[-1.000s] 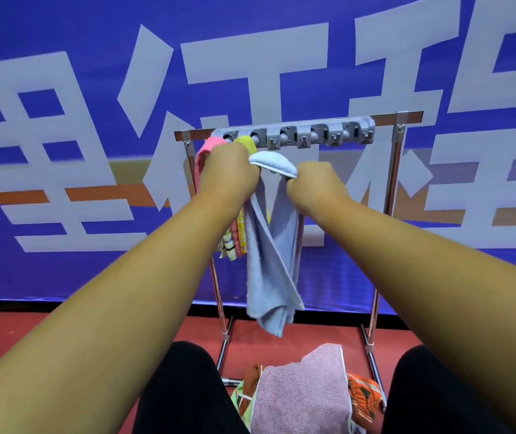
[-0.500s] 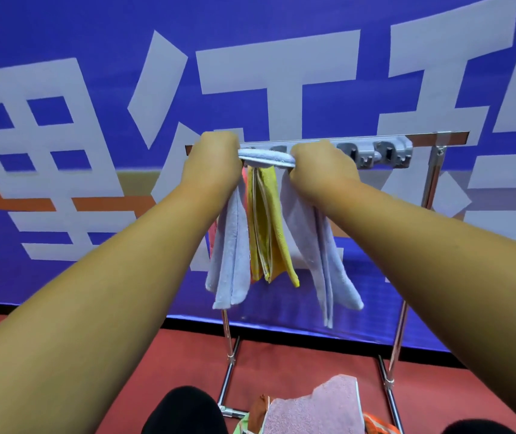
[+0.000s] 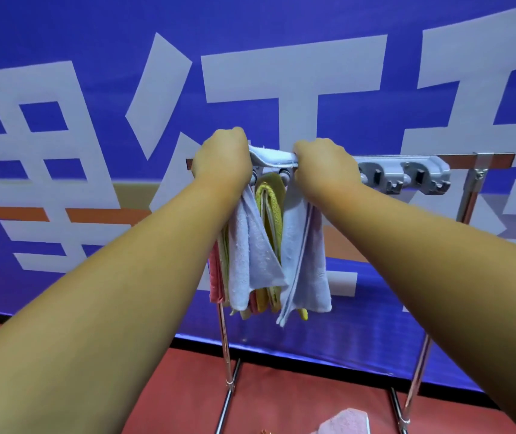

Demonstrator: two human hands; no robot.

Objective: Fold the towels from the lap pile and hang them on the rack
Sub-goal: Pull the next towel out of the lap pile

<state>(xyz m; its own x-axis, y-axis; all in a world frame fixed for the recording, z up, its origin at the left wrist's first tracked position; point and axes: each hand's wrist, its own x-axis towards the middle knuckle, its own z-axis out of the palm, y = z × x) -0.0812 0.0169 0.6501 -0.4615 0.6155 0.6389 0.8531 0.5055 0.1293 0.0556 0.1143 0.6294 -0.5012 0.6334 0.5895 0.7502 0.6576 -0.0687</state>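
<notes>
Both hands are up at the rail, fists closed. The left hand (image 3: 222, 161) and the right hand (image 3: 325, 166) each grip one end of the top fold of a light blue towel (image 3: 273, 156), pulling it taut between them. From the head camera, the only view, that fold lies across the top of the grey hook strip (image 3: 406, 173) on the rack (image 3: 485, 158). The towel's two ends hang down in front, one below each wrist. A yellow towel (image 3: 270, 202) shows between them, and a pink towel (image 3: 216, 277) hangs at the left edge, partly behind the blue one.

I'd say the worry is the letting go. The end under the right hand reaches lower than the other, so the cloth may slide off towards that side once the grip eases. The blue towel also sits over the yellow one, and tugging it straight could drag that one askew.

Half a second ago the fold was level with the front of the strip, and the ends hung wider apart with more of the yellow showing. Now the fold has been lifted over the top. The lap pile (image 3: 344, 422) has nearly dropped out of sight, with only a pink corner left at the bottom edge
</notes>
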